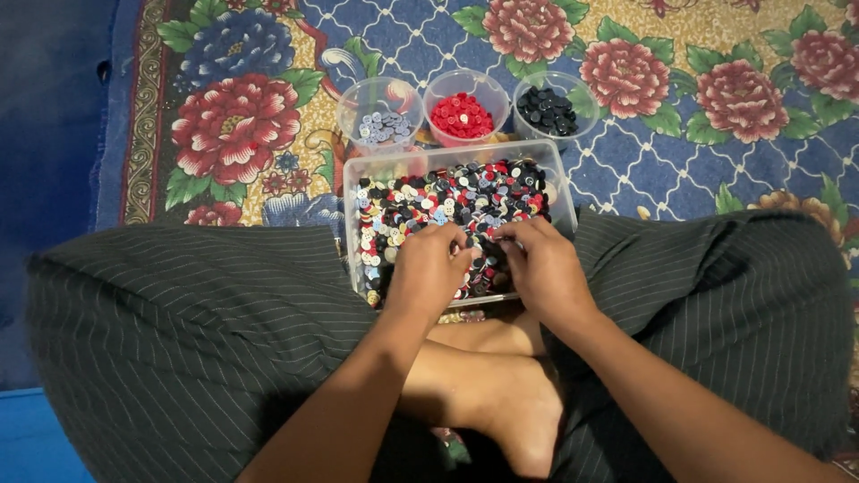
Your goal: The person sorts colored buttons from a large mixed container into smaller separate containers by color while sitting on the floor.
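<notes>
From the head view, a clear rectangular tub (358, 192) of mixed buttons (447, 201) is seen on a flowered rug (716, 116), between crossed legs. The left hand (428, 271) and the right hand (544, 268) are rested in the buttons, fingers curled down; whether anything is pinched cannot be told. Behind the tub, three round cups are lined up: grey-blue buttons (380, 112), red (465, 105), black (555, 103).

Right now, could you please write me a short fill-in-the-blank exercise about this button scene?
1. Both the left hand and the right hand rest in the clear rectangular tub of mixed ____.
2. Behind the tub stand ____ round cups.
3. The middle cup holds ____ buttons.
4. The right cup holds ____ buttons.

Missing words: buttons; three; red; black
</notes>
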